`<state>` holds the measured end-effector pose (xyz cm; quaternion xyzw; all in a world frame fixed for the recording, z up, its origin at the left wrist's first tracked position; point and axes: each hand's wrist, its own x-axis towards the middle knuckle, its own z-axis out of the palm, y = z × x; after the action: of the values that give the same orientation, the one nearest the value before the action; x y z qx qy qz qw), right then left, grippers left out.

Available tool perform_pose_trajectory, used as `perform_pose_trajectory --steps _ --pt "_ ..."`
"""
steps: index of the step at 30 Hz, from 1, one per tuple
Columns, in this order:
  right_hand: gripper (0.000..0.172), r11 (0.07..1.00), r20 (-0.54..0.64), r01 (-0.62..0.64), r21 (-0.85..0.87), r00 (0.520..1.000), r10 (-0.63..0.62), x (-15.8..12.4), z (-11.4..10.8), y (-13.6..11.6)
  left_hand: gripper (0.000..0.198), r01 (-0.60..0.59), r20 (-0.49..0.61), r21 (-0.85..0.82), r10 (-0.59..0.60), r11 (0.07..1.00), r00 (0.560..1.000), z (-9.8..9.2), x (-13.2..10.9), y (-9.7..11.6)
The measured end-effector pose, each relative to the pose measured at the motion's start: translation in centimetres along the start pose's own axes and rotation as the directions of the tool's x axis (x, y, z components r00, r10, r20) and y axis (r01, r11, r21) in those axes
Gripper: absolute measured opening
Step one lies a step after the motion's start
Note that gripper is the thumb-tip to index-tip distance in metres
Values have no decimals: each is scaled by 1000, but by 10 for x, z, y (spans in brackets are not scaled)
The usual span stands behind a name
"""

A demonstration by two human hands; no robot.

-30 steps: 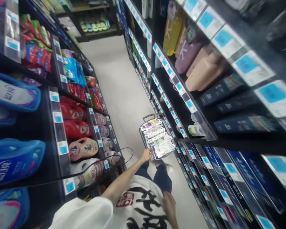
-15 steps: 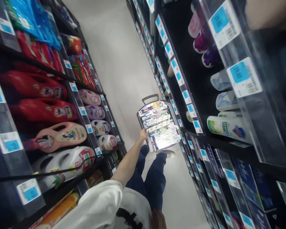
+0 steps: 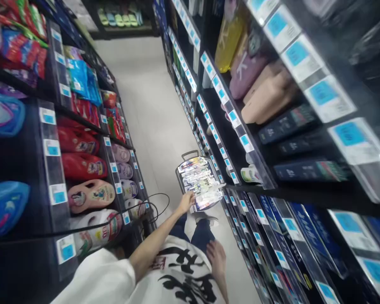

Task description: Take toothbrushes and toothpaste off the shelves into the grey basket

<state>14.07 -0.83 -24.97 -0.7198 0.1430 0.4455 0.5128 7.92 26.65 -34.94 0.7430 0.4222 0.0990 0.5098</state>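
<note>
A dark shopping basket [image 3: 178,177] with a loop handle stands on the aisle floor by my feet. Flat, slim packs that look like packaged toothbrushes [image 3: 199,175] lie side by side in it, several of them. My left hand [image 3: 186,201] reaches down to the basket's near left side, its fingers closed on the end of a pale toothbrush pack [image 3: 207,191]. Glare and blur hide the print on that pack. My right hand [image 3: 216,255] hangs in front of my shirt, its fingers slightly apart and nothing in them.
Shelves of detergent bottles [image 3: 91,194] and bagged goods line the left. On the right, tall shelves hold bottles [image 3: 262,95] and boxes behind price tags [image 3: 323,93]. A black cable [image 3: 158,211] loops out at the left. Slippers [image 3: 123,20] stand at the aisle's far end.
The view has tilted up and shifted, showing more of the far aisle. My right hand has come up from the lower edge into fuller view. My left hand stays at the basket.
</note>
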Motion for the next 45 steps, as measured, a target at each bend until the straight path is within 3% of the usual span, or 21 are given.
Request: perform_pose_trajectory --steps 2,6,11,16,20,22,24,26,30,33,37,45 --pt "58 993 -45 47 110 998 -42 8 9 -33 14 -149 26 -3 149 989 989 -20 -18 27" --pt "71 951 23 131 279 989 -143 10 21 -107 20 -387 33 -6 387 922 922 -58 -51 71" --pt "79 878 169 237 417 928 -331 -25 27 -180 26 -574 -125 31 573 818 810 -89 -77 109" --pt "66 836 237 310 453 862 -448 -56 20 -206 24 -632 -317 87 622 770 715 -106 -89 135" --pt "50 862 302 449 235 810 -504 -62 3 -206 23 -593 -502 122 565 796 655 -119 -90 157" --pt "49 854 366 511 96 780 -507 -65 -3 -200 21 -562 -555 40 486 826 675 -125 -85 172" --pt "47 849 421 527 18 766 -485 -69 -2 -192 20 -532 -531 -106 405 840 745 -130 -76 190" --pt "43 856 451 516 5 763 -463 -75 6 -181 21 -511 -449 -227 376 829 810 -134 -65 209" --pt "47 853 376 520 41 783 -495 -85 33 -155 26 -480 -266 -423 401 769 877 -134 -45 240" --pt "46 842 318 536 62 789 -526 -88 48 -143 32 -438 -164 -504 416 744 895 -132 -40 256" --pt "45 846 321 526 89 789 -524 -91 51 -139 30 -410 -82 -525 435 746 897 -129 -37 270" --pt "49 856 323 507 104 797 -511 -90 51 -134 34 -376 -50 -476 402 795 914 -120 -32 276"
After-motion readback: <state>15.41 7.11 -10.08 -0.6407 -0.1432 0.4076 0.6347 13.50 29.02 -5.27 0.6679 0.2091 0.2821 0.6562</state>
